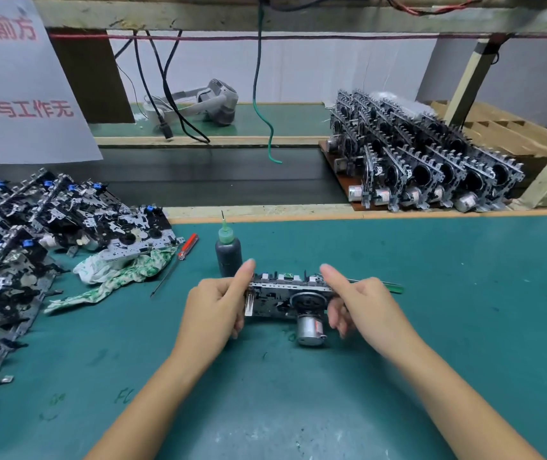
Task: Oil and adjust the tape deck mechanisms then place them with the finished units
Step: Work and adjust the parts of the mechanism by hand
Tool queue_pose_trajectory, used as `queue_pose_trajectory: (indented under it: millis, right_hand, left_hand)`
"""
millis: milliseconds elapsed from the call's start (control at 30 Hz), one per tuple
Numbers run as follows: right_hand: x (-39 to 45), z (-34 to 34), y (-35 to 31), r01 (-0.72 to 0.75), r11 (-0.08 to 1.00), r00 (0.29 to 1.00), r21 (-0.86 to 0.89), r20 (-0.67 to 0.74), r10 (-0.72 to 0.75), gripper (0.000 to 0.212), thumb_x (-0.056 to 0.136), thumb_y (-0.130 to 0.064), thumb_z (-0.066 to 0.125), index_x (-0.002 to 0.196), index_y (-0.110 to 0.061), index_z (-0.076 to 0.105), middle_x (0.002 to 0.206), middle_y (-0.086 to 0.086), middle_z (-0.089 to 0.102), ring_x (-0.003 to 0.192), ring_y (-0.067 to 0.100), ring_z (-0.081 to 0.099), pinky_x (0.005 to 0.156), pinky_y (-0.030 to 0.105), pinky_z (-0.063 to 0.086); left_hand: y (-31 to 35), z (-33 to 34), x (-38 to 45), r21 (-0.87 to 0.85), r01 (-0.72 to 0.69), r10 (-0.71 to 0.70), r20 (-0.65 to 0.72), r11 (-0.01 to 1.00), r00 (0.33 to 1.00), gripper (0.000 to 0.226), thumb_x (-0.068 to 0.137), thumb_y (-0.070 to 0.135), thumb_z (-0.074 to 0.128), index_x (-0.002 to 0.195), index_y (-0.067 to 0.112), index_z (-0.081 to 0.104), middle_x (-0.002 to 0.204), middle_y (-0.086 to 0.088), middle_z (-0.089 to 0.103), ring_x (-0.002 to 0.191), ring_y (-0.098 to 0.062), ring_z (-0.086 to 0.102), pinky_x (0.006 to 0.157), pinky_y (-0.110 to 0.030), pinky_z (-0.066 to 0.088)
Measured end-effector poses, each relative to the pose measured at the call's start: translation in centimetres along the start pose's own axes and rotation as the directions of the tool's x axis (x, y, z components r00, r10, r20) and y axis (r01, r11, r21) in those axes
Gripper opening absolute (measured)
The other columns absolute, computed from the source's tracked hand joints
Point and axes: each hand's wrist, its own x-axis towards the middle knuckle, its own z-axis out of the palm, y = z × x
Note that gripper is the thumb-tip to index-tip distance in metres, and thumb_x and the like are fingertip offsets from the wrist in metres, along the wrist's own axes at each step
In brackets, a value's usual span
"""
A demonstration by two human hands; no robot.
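A tape deck mechanism [285,298], metal frame with a black wheel and a silver motor underneath, is held upright just above the green mat [448,293]. My left hand [217,305] grips its left end, thumb on top. My right hand [363,305] grips its right end and also holds green-tipped tweezers [388,287] that stick out to the right. A dark oil bottle [228,250] with a green needle cap stands right behind the mechanism. Finished units [431,161] stand in rows on a board at the back right.
A heap of loose mechanisms [33,234] covers the left side. A green-and-white rag [119,273] and a red-handled screwdriver [182,254] lie beside it. A dark conveyor belt [215,177] runs behind the mat. Cables [259,78] hang over it, and a grey headset [205,102] sits beyond.
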Motion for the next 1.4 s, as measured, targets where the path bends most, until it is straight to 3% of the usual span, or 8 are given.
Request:
queue_pose_trajectory:
  millis: [200,333,433,567,700,833,1167,1400]
  right_hand:
    - [0.7,-0.6,-0.3,-0.021,1.0,0.998,-0.02,0.055,0.022,0.07,0.082,-0.063,0.044,0.033,-0.015,0.055,0.036,0.003,0.049,0.038,0.014,0.047,0.052,0.016,0.041]
    - [0.3,-0.8,-0.2,0.037,0.978,0.998,-0.205,0.063,-0.025,0.078,0.078,-0.078,0.034,0.035,-0.017,0.056,0.037,0.002,0.051,0.041,0.012,0.051,0.065,0.029,0.045]
    - [0.5,-2.1,0.5,0.101,0.923,0.99,-0.372,-0.057,-0.132,0.075,0.069,-0.082,0.027,0.053,-0.015,0.056,0.049,0.001,0.054,0.052,0.017,0.052,0.07,0.039,0.047]
    - [0.3,-2.5,1.2,0.228,0.965,0.972,-0.131,0.089,-0.218,0.046,0.064,-0.056,0.078,0.095,-0.032,0.055,0.085,-0.014,0.057,0.083,0.012,0.053,0.079,0.027,0.046]
    - [0.9,-1.0,1.3,0.294,0.954,0.952,-0.052,0.109,-0.288,0.036,0.072,-0.019,0.082,0.1,-0.033,0.063,0.097,-0.013,0.066,0.095,0.006,0.058,0.083,0.015,0.044]
    - [0.9,-0.4,1.6,0.28,0.958,0.958,0.062,0.043,-0.283,0.031,0.072,-0.011,0.081,0.094,-0.028,0.067,0.093,-0.005,0.07,0.094,0.015,0.063,0.089,0.03,0.047]
    - [0.7,-0.1,1.4,0.28,0.948,0.957,0.149,0.038,-0.288,0.029,0.072,-0.003,0.079,0.087,-0.027,0.07,0.083,-0.008,0.072,0.079,0.006,0.065,0.078,0.017,0.047]
    - [1.0,-0.1,1.7,0.283,0.944,0.953,0.169,0.06,-0.296,0.028,0.071,-0.009,0.081,0.089,-0.026,0.069,0.09,0.003,0.071,0.086,0.017,0.064,0.084,0.031,0.048]
  left_hand:
    - [-0.1,0.4,0.4,0.038,0.051,-0.051,-0.014,0.998,0.999,0.072,0.079,0.074,0.041,0.039,0.014,0.033,0.033,-0.003,0.041,0.034,-0.015,0.04,0.041,-0.02,0.034]
    - [0.5,0.0,-0.3,0.35,0.026,0.012,-0.108,0.936,0.994,0.078,0.075,0.079,0.022,0.051,0.007,0.039,0.047,-0.014,0.046,0.048,-0.023,0.043,0.057,-0.038,0.043]
    - [1.2,-0.3,-0.9,0.576,-0.056,0.21,-0.205,0.815,0.956,0.07,0.082,0.077,0.027,0.058,0.017,0.054,0.06,0.0,0.051,0.063,-0.02,0.049,0.049,-0.031,0.031]
    - [2.8,-0.6,-1.0,0.724,-0.217,0.505,-0.206,0.655,0.838,0.048,0.085,0.061,0.05,0.068,0.016,0.058,0.073,0.003,0.053,0.073,-0.02,0.05,0.046,-0.025,0.027]
    - [4.2,0.1,1.3,0.415,-0.547,0.574,0.071,0.727,0.816,0.032,0.083,0.049,0.057,0.089,0.021,0.071,0.085,0.006,0.058,0.084,-0.012,0.045,0.076,-0.02,0.036]
    - [4.7,1.4,2.4,0.177,-0.525,0.448,0.343,0.832,0.826,0.024,0.079,0.045,0.062,0.092,0.029,0.075,0.081,0.013,0.057,0.083,-0.007,0.045,0.076,-0.011,0.032]
    - [4.4,1.8,2.6,0.205,-0.524,0.442,0.339,0.827,0.83,0.013,0.083,0.031,0.068,0.085,0.021,0.077,0.073,0.016,0.052,0.079,-0.009,0.045,0.072,-0.02,0.036]
    - [4.4,1.6,2.6,0.172,-0.526,0.44,0.371,0.833,0.818,0.009,0.084,0.027,0.069,0.084,0.022,0.076,0.074,0.016,0.054,0.08,-0.01,0.045,0.073,-0.029,0.039]
